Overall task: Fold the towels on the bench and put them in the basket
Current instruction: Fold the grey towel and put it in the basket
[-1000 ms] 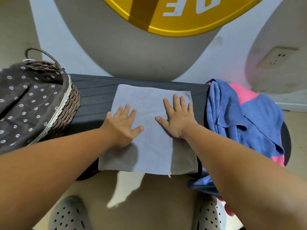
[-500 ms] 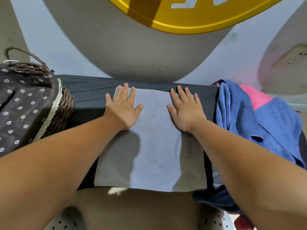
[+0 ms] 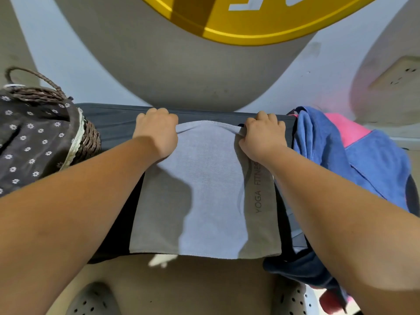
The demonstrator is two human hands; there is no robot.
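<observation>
A grey towel [image 3: 204, 189] printed "YOGA FITNESS" lies flat across the dark bench [image 3: 113, 123], its near edge hanging over the front. My left hand [image 3: 156, 133] grips the towel's far left corner, and my right hand [image 3: 261, 135] grips its far right corner. Between the two hands the far edge is lifted a little off the bench. A wicker basket [image 3: 88, 142] with a dark flowered lining stands at the left end of the bench. A heap of blue and pink towels [image 3: 363, 160] lies at the right end.
A grey wall with a yellow curved sign [image 3: 250, 21] rises right behind the bench. A wall socket [image 3: 400, 73] sits at the right. My grey perforated shoes [image 3: 91, 301] show on the floor below the bench.
Both hands slid from the towel's middle to its far edge, flat at first. Now the fingers have curled round the two far corners and the edge has begun to rise.
</observation>
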